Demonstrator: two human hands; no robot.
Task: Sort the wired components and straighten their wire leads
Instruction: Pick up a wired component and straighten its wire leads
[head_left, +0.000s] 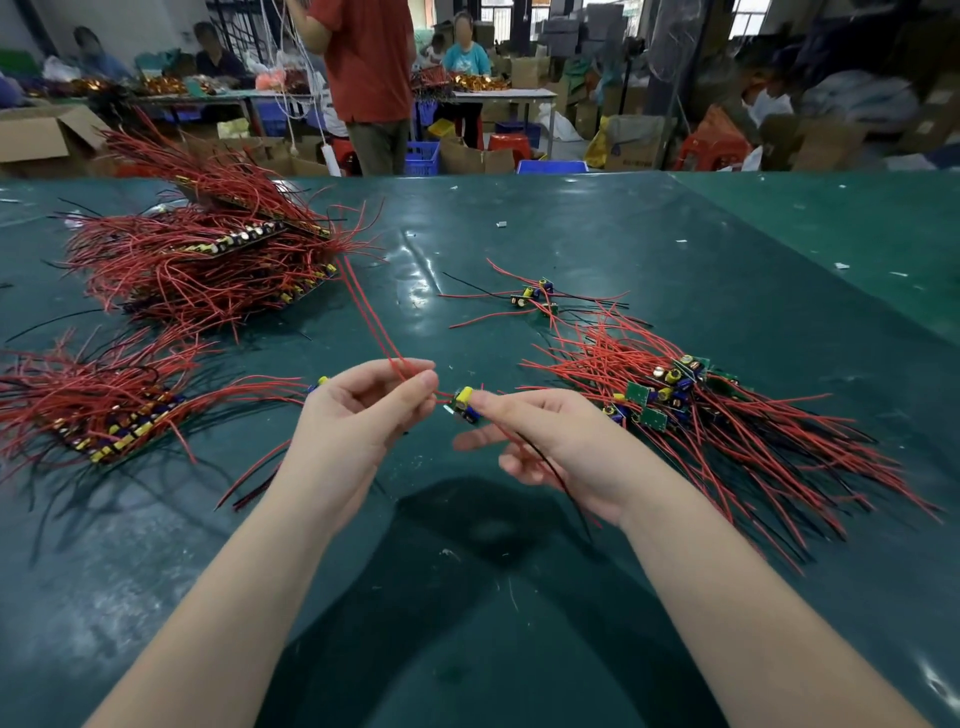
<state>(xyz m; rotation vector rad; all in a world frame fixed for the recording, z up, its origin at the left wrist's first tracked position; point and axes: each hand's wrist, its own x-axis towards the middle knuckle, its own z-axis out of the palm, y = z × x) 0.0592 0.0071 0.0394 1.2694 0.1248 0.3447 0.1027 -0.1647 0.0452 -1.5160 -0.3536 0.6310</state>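
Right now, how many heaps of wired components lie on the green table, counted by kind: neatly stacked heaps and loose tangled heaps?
Neatly stacked heaps: 2, the big far left stack and the near left stack.
Loose tangled heaps: 2, the large right heap and the small far cluster.
Total: 4 heaps on the green table.

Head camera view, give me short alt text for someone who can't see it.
Two bare hands straighten a small circuit board: the right hand grips the board while the left hand pinches its red wire leads, with piles of red-wired boards around on a green table.
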